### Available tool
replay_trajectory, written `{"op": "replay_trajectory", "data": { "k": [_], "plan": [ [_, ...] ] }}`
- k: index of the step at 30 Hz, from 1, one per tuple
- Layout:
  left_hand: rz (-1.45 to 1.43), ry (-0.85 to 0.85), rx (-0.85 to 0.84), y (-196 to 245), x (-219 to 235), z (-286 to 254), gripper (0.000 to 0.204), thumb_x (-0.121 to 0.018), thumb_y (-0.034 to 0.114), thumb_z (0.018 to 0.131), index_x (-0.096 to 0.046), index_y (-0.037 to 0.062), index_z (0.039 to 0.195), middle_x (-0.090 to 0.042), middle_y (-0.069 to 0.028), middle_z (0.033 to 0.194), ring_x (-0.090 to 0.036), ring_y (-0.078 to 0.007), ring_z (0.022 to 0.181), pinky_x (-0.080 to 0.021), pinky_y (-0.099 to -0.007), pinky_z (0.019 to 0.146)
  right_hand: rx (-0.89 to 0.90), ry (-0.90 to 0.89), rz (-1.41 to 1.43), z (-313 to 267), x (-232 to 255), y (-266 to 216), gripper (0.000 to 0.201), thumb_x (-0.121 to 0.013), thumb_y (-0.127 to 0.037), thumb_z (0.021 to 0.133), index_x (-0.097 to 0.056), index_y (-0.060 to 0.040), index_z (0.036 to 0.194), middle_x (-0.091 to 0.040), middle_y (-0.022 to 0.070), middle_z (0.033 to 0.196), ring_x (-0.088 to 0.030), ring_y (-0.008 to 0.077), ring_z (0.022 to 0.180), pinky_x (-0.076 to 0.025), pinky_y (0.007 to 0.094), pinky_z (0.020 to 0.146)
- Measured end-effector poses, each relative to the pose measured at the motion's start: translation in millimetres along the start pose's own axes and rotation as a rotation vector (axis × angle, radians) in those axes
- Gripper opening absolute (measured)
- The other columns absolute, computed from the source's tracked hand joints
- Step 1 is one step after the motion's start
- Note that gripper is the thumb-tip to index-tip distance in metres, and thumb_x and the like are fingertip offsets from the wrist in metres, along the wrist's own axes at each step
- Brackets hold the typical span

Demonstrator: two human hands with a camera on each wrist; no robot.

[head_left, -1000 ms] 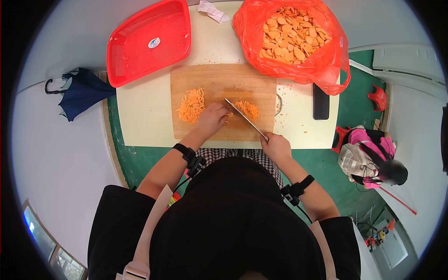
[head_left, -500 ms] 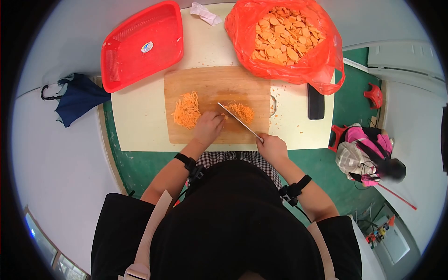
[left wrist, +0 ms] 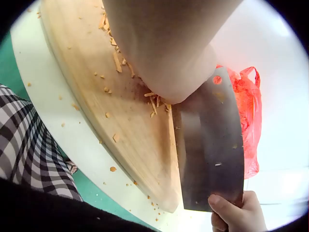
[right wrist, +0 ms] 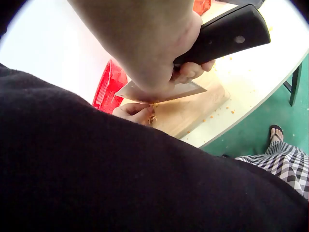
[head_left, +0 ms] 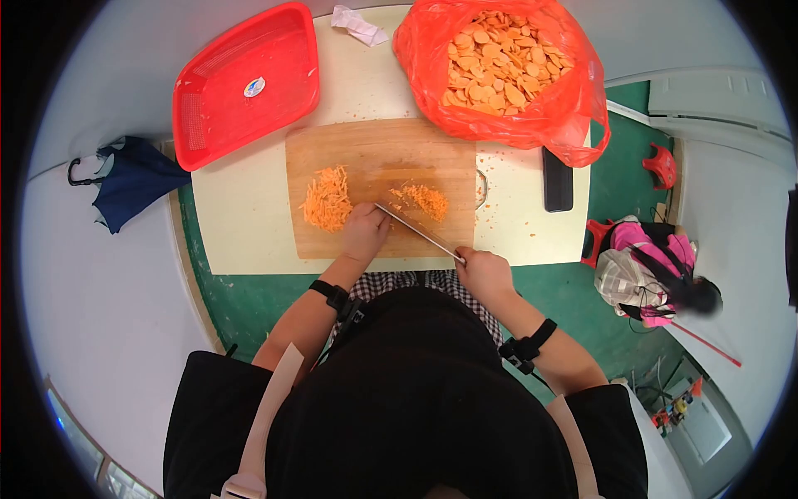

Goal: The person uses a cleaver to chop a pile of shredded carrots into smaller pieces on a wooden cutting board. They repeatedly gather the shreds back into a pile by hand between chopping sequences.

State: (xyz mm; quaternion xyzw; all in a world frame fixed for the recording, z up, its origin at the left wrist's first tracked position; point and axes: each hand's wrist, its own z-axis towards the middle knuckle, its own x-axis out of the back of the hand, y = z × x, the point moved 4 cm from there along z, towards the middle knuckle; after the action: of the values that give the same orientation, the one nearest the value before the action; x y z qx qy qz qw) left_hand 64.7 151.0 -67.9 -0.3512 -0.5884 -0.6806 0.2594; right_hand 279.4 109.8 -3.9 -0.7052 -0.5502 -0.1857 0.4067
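Observation:
My right hand (head_left: 486, 273) grips the black handle (right wrist: 231, 36) of a cleaver (left wrist: 212, 145), whose broad blade slants across the wooden cutting board (head_left: 374, 141). Curled fingers of my left hand (head_left: 364, 233) hold a few thin carrot strips (left wrist: 155, 100) down on the board, right beside the blade's far end. To the left of that hand lies a heap of carrot shreds (head_left: 326, 200). Finely chopped carrot (head_left: 426, 201) is piled on the blade's other side. In the left wrist view my left fingertips are hidden behind the hand.
A red plastic basket (head_left: 249, 125) stands at the back left, and a red bag (head_left: 407, 50) full of carrot slices (head_left: 507, 66) at the back right. A black phone (head_left: 558, 179) lies near the table's right edge. Another person (head_left: 648, 266) is off to the right.
The cleaver has shifted towards my body and left, away from the chopped pile, its far end now beside my left fingers. My left hand stays by the strips; the whole view has drifted slightly.

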Motion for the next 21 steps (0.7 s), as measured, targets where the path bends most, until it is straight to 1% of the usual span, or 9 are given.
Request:
{"op": "replay_trajectory", "data": {
  "k": [2,4,6,9,13,15,18,20,21],
  "plan": [
    [-0.007,-0.014,-0.003,-2.1,-0.5,-0.7,0.009,-0.066,0.007,0.068,-0.065,0.0044,0.076,-0.060,-0.0088,0.079,-0.058,-0.0274,0.077,-0.048,-0.0357,0.067,0.018,-0.001,-0.011,5.3,-6.7,-1.0,0.014,-0.052,-0.021,0.081,-0.060,-0.0092,0.085,-0.062,0.0131,0.065,-0.062,0.0304,0.062,-0.050,0.0412,0.057],
    [-0.015,-0.032,-0.007,-3.3,-1.1,-0.9,0.012,-0.067,0.008,0.067,-0.065,0.0033,0.078,-0.060,-0.0105,0.080,-0.058,-0.0290,0.077,-0.048,-0.0367,0.067,0.034,0.035,-0.051,14.0,-15.0,-5.1,0.014,-0.053,-0.020,0.080,-0.059,-0.0075,0.083,-0.063,0.0124,0.066,-0.063,0.0295,0.063,-0.050,0.0409,0.058],
    [0.016,-0.004,-0.048,-2.0,-0.4,-1.1,0.006,-0.065,0.007,0.068,-0.065,0.0041,0.073,-0.059,-0.0097,0.079,-0.058,-0.0277,0.078,-0.049,-0.0361,0.066,0.037,0.031,-0.068,23.1,-21.4,-10.0,0.014,-0.053,-0.020,0.080,-0.059,-0.0071,0.083,-0.063,0.0121,0.067,-0.063,0.0292,0.063,-0.050,0.0407,0.058],
    [-0.022,-0.007,-0.013,-2.1,-0.4,-0.6,0.007,-0.065,0.007,0.067,-0.065,0.0044,0.074,-0.059,-0.0098,0.079,-0.058,-0.0280,0.079,-0.049,-0.0362,0.066,0.055,0.010,-0.077,24.4,-11.7,-11.0,0.015,-0.053,-0.020,0.079,-0.059,-0.0068,0.083,-0.063,0.0119,0.069,-0.063,0.0287,0.064,-0.050,0.0403,0.058],
    [-0.050,0.009,-0.020,-4.2,-0.4,-1.1,0.007,-0.065,0.007,0.067,-0.065,0.0051,0.074,-0.059,-0.0098,0.079,-0.058,-0.0280,0.078,-0.049,-0.0364,0.066,0.089,0.001,-0.051,13.5,3.5,-5.8,0.015,-0.053,-0.021,0.080,-0.059,-0.0074,0.083,-0.063,0.0122,0.068,-0.063,0.0285,0.064,-0.051,0.0401,0.058],
    [-0.007,-0.029,0.015,-6.4,-3.2,-4.5,0.013,-0.067,0.008,0.066,-0.066,0.0039,0.078,-0.061,-0.0103,0.082,-0.059,-0.0288,0.078,-0.049,-0.0368,0.066,0.097,0.000,-0.049,10.3,4.8,-5.9,0.015,-0.053,-0.021,0.080,-0.059,-0.0075,0.082,-0.063,0.0121,0.068,-0.063,0.0285,0.064,-0.050,0.0401,0.058],
    [-0.016,-0.039,0.046,-8.1,-4.5,-4.2,0.013,-0.067,0.009,0.067,-0.066,0.0048,0.079,-0.061,-0.0097,0.081,-0.059,-0.0287,0.077,-0.049,-0.0369,0.066,0.103,0.002,-0.040,10.0,1.8,-5.5,0.015,-0.052,-0.021,0.081,-0.059,-0.0077,0.082,-0.062,0.0121,0.067,-0.063,0.0285,0.064,-0.050,0.0403,0.058],
    [-0.025,-0.023,0.028,-6.2,-2.2,-2.0,0.012,-0.067,0.009,0.067,-0.066,0.0048,0.078,-0.061,-0.0097,0.079,-0.059,-0.0286,0.077,-0.049,-0.0368,0.065,0.099,0.003,-0.030,13.3,-3.4,-5.7,0.014,-0.052,-0.020,0.081,-0.059,-0.0078,0.081,-0.062,0.0120,0.067,-0.063,0.0285,0.064,-0.050,0.0403,0.058],
    [-0.034,-0.008,0.011,-5.7,-1.8,-2.3,0.012,-0.067,0.010,0.067,-0.066,0.0048,0.078,-0.061,-0.0097,0.078,-0.059,-0.0285,0.077,-0.049,-0.0368,0.064,0.092,-0.018,-0.042,15.5,-6.8,-5.5,0.015,-0.052,-0.021,0.081,-0.060,-0.0084,0.085,-0.062,0.0123,0.067,-0.062,0.0287,0.063,-0.050,0.0404,0.057]
  ]
}}
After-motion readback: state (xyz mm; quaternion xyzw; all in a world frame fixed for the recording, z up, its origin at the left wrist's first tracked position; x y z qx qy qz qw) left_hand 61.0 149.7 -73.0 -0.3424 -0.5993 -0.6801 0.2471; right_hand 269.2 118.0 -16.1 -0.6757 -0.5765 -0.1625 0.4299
